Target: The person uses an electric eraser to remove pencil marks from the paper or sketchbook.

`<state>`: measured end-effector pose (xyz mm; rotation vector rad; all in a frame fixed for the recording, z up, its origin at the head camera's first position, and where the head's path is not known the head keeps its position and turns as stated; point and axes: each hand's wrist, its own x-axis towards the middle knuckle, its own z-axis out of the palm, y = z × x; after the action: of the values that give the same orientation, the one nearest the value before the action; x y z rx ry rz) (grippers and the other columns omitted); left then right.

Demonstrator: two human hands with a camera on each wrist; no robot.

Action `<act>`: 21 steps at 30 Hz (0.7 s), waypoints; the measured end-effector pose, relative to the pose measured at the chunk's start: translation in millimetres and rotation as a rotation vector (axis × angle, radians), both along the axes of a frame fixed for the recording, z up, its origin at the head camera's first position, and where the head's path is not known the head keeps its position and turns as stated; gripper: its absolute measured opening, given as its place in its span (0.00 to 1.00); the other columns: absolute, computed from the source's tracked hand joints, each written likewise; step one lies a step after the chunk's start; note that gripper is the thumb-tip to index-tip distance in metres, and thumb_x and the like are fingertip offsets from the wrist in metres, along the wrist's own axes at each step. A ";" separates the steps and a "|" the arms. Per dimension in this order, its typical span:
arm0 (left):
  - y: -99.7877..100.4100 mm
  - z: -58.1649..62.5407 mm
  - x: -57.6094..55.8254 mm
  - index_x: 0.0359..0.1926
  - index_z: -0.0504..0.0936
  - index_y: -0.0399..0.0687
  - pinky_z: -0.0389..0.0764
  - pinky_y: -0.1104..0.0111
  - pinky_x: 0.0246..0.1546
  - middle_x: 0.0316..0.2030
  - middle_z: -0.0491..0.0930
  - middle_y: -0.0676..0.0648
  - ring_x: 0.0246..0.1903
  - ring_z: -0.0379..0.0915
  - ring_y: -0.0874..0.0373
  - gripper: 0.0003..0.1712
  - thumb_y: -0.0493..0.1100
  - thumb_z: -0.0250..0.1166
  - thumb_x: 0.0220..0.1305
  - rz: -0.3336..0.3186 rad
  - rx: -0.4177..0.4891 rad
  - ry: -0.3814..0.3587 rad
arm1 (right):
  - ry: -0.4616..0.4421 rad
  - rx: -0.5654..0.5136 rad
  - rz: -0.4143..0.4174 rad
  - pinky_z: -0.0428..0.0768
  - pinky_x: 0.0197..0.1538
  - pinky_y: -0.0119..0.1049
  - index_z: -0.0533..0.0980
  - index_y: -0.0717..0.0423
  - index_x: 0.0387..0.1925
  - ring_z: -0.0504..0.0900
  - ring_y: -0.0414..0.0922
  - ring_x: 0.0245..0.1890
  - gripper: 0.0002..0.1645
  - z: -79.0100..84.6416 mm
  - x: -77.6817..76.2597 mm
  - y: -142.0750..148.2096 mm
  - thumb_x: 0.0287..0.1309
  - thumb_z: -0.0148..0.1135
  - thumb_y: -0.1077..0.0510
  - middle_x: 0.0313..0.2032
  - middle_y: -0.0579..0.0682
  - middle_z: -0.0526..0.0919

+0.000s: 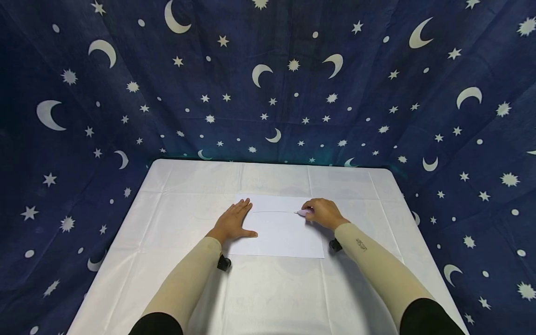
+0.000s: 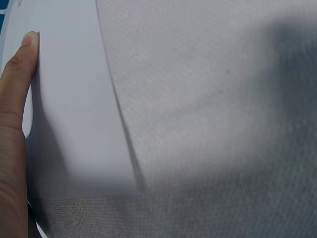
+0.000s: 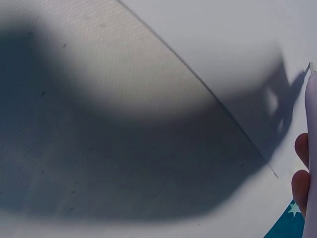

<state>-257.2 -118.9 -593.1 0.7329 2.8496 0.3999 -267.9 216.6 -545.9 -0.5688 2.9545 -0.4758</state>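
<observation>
A white sheet of paper [image 1: 278, 239] lies on the white-covered table. My left hand [image 1: 232, 221] rests on its left side, fingers straight and thumb spread; in the left wrist view the thumb [image 2: 20, 74] lies along the paper [image 2: 74, 99]. With my right hand [image 1: 325, 213] I pinch a slim lilac tool [image 1: 304, 212], pen-like with a narrow grey tip, whose kind I cannot tell. Its tip meets the right end of a thin dark line [image 1: 272, 212] across the sheet's upper part. In the right wrist view, two fingertips [image 3: 300, 191] show beside the lilac body [image 3: 313, 124].
The white tablecloth [image 1: 188, 209] has fold creases and surrounds the sheet. Behind and beside the table hangs a dark blue curtain [image 1: 243, 46] with moons and stars. Small black wrist cameras sit under both wrists, and the arms cast shadows on the cloth.
</observation>
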 end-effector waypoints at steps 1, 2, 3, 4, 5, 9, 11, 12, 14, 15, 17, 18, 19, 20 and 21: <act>0.0 0.2 0.1 0.69 0.49 0.48 0.41 0.60 0.64 0.69 0.41 0.50 0.67 0.35 0.55 0.65 0.80 0.55 0.36 0.001 -0.001 -0.003 | -0.002 -0.003 -0.001 0.74 0.45 0.41 0.80 0.44 0.39 0.77 0.42 0.40 0.15 0.3 0.3 1.0 0.45 0.68 0.53 0.40 0.43 0.81; 0.0 0.3 0.3 0.69 0.49 0.49 0.41 0.61 0.64 0.69 0.41 0.50 0.67 0.34 0.56 0.65 0.80 0.55 0.36 0.001 -0.005 -0.006 | -0.002 -0.006 -0.002 0.74 0.45 0.41 0.81 0.44 0.39 0.77 0.43 0.40 0.15 0.4 0.6 2.0 0.45 0.68 0.53 0.40 0.44 0.81; 0.1 0.4 0.5 0.69 0.48 0.49 0.40 0.61 0.65 0.69 0.41 0.51 0.67 0.34 0.56 0.65 0.80 0.55 0.36 0.003 -0.008 -0.009 | -0.003 -0.007 -0.006 0.74 0.45 0.42 0.81 0.44 0.39 0.77 0.43 0.40 0.15 0.5 0.8 3.0 0.45 0.68 0.53 0.40 0.44 0.81; 0.2 0.4 0.6 0.69 0.48 0.50 0.40 0.62 0.65 0.69 0.40 0.52 0.67 0.34 0.57 0.65 0.80 0.55 0.36 0.007 -0.011 -0.012 | -0.006 -0.010 -0.008 0.74 0.45 0.42 0.81 0.44 0.39 0.77 0.43 0.40 0.15 0.7 1.1 4.0 0.45 0.68 0.53 0.40 0.44 0.81; 0.3 0.4 0.6 0.69 0.48 0.50 0.40 0.62 0.65 0.69 0.40 0.52 0.67 0.33 0.57 0.65 0.81 0.54 0.35 0.008 -0.015 -0.012 | -0.008 -0.013 -0.010 0.74 0.45 0.42 0.81 0.44 0.39 0.77 0.43 0.40 0.15 0.9 1.2 4.8 0.45 0.68 0.53 0.40 0.44 0.81; 0.6 -0.6 -0.2 0.69 0.48 0.51 0.39 0.63 0.64 0.69 0.40 0.52 0.67 0.33 0.58 0.65 0.80 0.55 0.35 0.014 -0.017 -0.007 | -0.017 -0.015 -0.014 0.73 0.45 0.42 0.81 0.44 0.40 0.76 0.43 0.40 0.15 1.2 1.0 8.1 0.45 0.67 0.54 0.41 0.44 0.81; 0.8 -1.2 -0.7 0.69 0.48 0.51 0.39 0.63 0.65 0.69 0.40 0.52 0.67 0.33 0.58 0.65 0.80 0.56 0.35 0.015 -0.018 -0.010 | -0.017 -0.016 -0.013 0.73 0.45 0.42 0.81 0.44 0.40 0.76 0.43 0.40 0.15 1.7 1.0 9.0 0.45 0.67 0.54 0.41 0.45 0.80; 0.8 -1.5 -1.0 0.69 0.48 0.51 0.39 0.63 0.65 0.69 0.40 0.52 0.67 0.33 0.58 0.65 0.80 0.56 0.35 0.015 -0.018 -0.013 | -0.016 -0.018 -0.012 0.73 0.45 0.42 0.81 0.45 0.40 0.76 0.43 0.40 0.15 1.7 0.9 9.4 0.45 0.67 0.54 0.41 0.45 0.80; 0.8 -1.6 -1.0 0.69 0.48 0.51 0.39 0.62 0.65 0.69 0.40 0.52 0.67 0.33 0.58 0.65 0.80 0.56 0.35 0.014 -0.017 -0.016 | -0.013 -0.027 -0.010 0.73 0.45 0.43 0.81 0.45 0.39 0.76 0.44 0.40 0.15 1.1 0.9 9.7 0.45 0.68 0.54 0.41 0.45 0.81; 0.9 -1.6 -1.1 0.69 0.48 0.51 0.39 0.62 0.65 0.69 0.40 0.52 0.67 0.33 0.58 0.65 0.80 0.56 0.35 0.014 -0.016 -0.018 | -0.011 -0.030 -0.009 0.73 0.45 0.43 0.81 0.45 0.39 0.76 0.43 0.40 0.15 0.6 0.8 9.7 0.45 0.68 0.55 0.41 0.45 0.81; 0.7 -1.5 -1.0 0.70 0.48 0.51 0.39 0.63 0.65 0.69 0.40 0.52 0.67 0.33 0.58 0.65 0.80 0.56 0.35 0.015 -0.018 -0.023 | -0.010 -0.035 -0.007 0.74 0.44 0.42 0.81 0.45 0.39 0.76 0.43 0.39 0.15 -0.4 0.6 9.4 0.44 0.68 0.55 0.40 0.45 0.81; 0.5 -1.5 -0.9 0.70 0.48 0.51 0.39 0.63 0.65 0.69 0.40 0.52 0.67 0.33 0.58 0.65 0.80 0.56 0.35 0.015 -0.017 -0.022 | -0.010 -0.037 -0.005 0.74 0.44 0.42 0.81 0.45 0.39 0.76 0.43 0.39 0.15 -1.2 0.3 9.2 0.44 0.68 0.54 0.40 0.45 0.81; 0.4 -1.6 -0.8 0.70 0.48 0.51 0.39 0.63 0.65 0.69 0.40 0.53 0.67 0.33 0.58 0.65 0.80 0.56 0.35 0.015 -0.018 -0.021 | -0.009 -0.039 -0.001 0.74 0.44 0.42 0.81 0.45 0.39 0.76 0.43 0.39 0.15 -1.9 0.1 9.0 0.44 0.67 0.55 0.40 0.45 0.81; 0.3 -1.8 -0.8 0.70 0.48 0.51 0.39 0.63 0.65 0.69 0.40 0.53 0.67 0.33 0.58 0.65 0.80 0.55 0.35 0.015 -0.017 -0.018 | -0.008 -0.035 0.000 0.74 0.44 0.42 0.81 0.44 0.39 0.76 0.42 0.39 0.15 -2.5 -0.2 8.7 0.44 0.67 0.54 0.40 0.44 0.81; 0.3 -1.9 -1.0 0.70 0.47 0.51 0.39 0.63 0.65 0.69 0.39 0.53 0.67 0.32 0.58 0.65 0.81 0.55 0.35 0.016 -0.022 -0.021 | -0.006 -0.036 0.000 0.74 0.44 0.41 0.81 0.44 0.39 0.76 0.42 0.38 0.15 -3.1 -0.6 8.3 0.44 0.67 0.54 0.40 0.44 0.81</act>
<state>-258.1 -118.6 -595.0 0.6989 2.8374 0.3762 -268.5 224.9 -549.0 -0.5702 2.9457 -0.5305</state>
